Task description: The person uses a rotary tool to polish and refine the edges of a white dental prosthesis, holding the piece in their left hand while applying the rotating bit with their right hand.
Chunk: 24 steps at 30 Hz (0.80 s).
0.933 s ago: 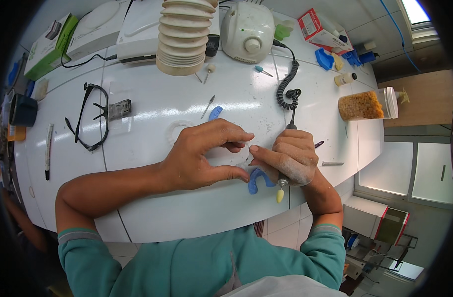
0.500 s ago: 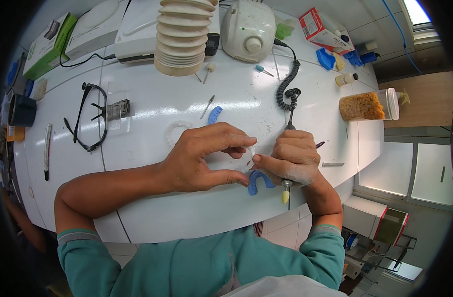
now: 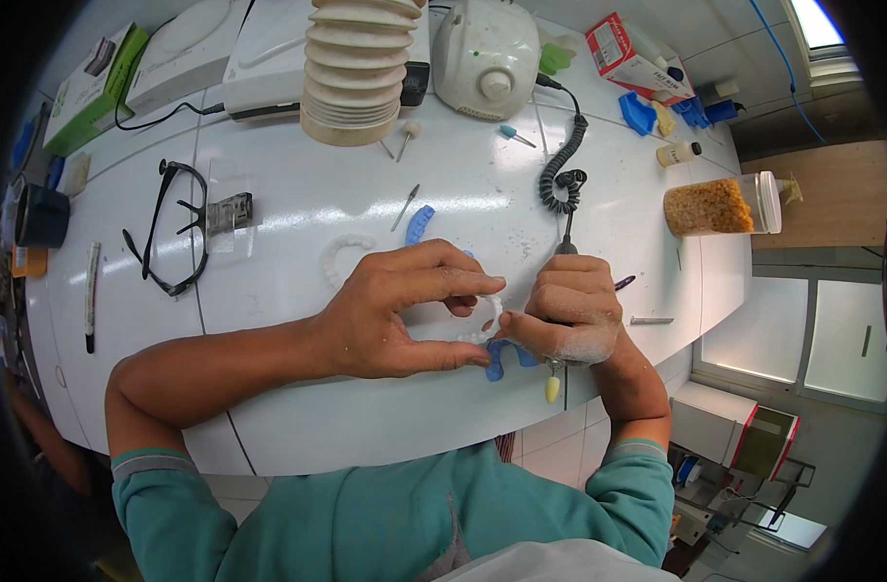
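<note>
My left hand (image 3: 390,301) holds a white horseshoe-shaped dental arch (image 3: 496,312) between thumb and fingers. A row of tooth shapes shows along it. My right hand (image 3: 571,306), dusted with white powder, is closed round a rotary handpiece (image 3: 557,367), most of which the fingers hide. From below the fist sticks out its yellow pointed tip (image 3: 552,391). The right thumb is against or very close to the arch; I cannot tell which. Beneath the hands lies a blue arch-shaped piece (image 3: 495,363). Another blue curved piece (image 3: 420,225) and a whitish translucent arch (image 3: 337,260) lie beyond my left hand.
A coiled black cord (image 3: 558,189) links the handpiece to a white control unit (image 3: 486,63). A ribbed suction hose (image 3: 354,78) hangs at the back. Loose burs (image 3: 405,207), black-framed glasses (image 3: 177,228), a marker (image 3: 92,296) and a jar of orange-brown granules (image 3: 720,209) are around.
The white arch has turned between my fingers and shows more of its curve. My right hand and the yellow tip have shifted slightly left.
</note>
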### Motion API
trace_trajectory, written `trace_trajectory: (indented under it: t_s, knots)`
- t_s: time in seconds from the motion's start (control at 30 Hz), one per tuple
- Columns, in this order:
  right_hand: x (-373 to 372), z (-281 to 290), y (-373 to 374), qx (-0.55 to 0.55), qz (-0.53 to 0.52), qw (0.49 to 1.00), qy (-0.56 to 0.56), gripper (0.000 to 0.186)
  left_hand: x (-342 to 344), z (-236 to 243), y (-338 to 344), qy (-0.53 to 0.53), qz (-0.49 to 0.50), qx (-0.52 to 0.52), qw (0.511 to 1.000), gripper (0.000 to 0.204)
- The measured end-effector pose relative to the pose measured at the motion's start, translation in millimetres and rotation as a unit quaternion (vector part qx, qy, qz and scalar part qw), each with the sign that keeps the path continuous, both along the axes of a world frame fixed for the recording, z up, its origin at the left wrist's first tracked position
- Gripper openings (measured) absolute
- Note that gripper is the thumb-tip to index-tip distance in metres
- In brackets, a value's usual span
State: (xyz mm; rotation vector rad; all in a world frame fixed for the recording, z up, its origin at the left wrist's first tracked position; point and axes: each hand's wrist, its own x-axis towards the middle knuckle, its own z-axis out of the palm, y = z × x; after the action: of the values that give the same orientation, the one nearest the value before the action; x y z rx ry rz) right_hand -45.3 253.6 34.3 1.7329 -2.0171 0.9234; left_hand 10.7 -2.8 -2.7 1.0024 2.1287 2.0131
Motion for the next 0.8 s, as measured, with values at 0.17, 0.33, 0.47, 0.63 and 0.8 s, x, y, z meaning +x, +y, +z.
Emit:
trace_trajectory:
  t_s: [0.17, 0.33, 0.47, 0.63, 0.8]
  knots:
    - [0.1, 0.1, 1.4, 0.018, 0.025, 0.999, -0.025, 0.031, 0.3, -1.3, -0.4, -0.008, -0.017, 0.008, 1.000, 0.066]
    - [1.4, -2.2, -2.8, 0.005, 0.042, 0.998, -0.055, 0.031, 0.2, 0.4, 0.0, -0.006, -0.016, 0.013, 1.000, 0.065]
    - [4.6, 9.4, 0.1, 0.027, -0.022, 0.990, -0.134, 0.027, 3.0, 3.6, 1.1, 0.055, 0.046, -0.008, 0.997, 0.064]
    - [14.8, 45.1, -5.1, 0.111, -0.152, 0.936, -0.297, 0.016, 5.1, 4.7, 3.4, 0.123, 0.089, 0.001, 0.988, 0.064]
    - [19.9, 56.7, -14.7, 0.135, -0.164, 0.914, -0.345, 0.015, 3.5, 4.7, 7.7, 0.149, 0.101, -0.002, 0.984, 0.062]
